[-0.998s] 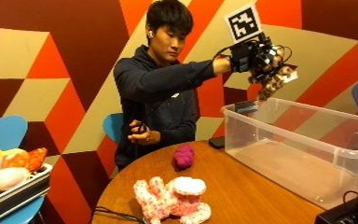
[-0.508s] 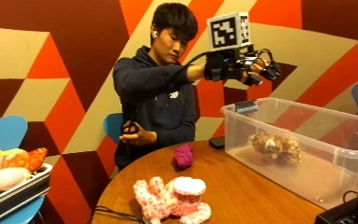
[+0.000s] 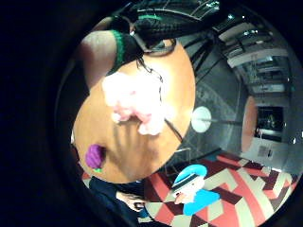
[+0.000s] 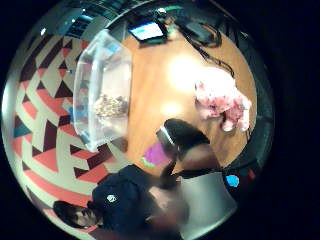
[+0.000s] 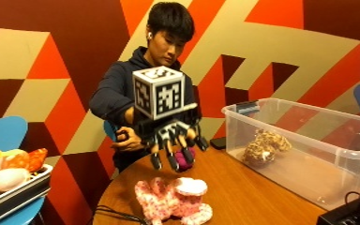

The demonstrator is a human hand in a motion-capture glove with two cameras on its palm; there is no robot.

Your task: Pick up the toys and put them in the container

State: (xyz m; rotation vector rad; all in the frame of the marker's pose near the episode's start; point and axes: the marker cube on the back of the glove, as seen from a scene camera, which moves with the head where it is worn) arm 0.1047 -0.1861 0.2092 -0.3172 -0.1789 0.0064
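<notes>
Round and wooden, the worktop (image 5: 261, 187) carries the pink-and-white plush toy (image 5: 172, 199) almost directly beneath the gloved right hand (image 5: 170, 145), which hangs empty with fingers spread, apparently just above it, while the container (image 5: 304, 145) stands off to one side.

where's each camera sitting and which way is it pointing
Outside view: across the table from the person, facing them; shows the gloved right hand with fingers spread above the pink plush toy, and the clear container.
Thumb side palm view: on the palm, looking down at the table, container and the person's dark sleeve.
Little finger side palm view: on the palm, looking down at the table; no part of the hand clearly shows.
All three share the pink plush toy and the purple toy.
</notes>
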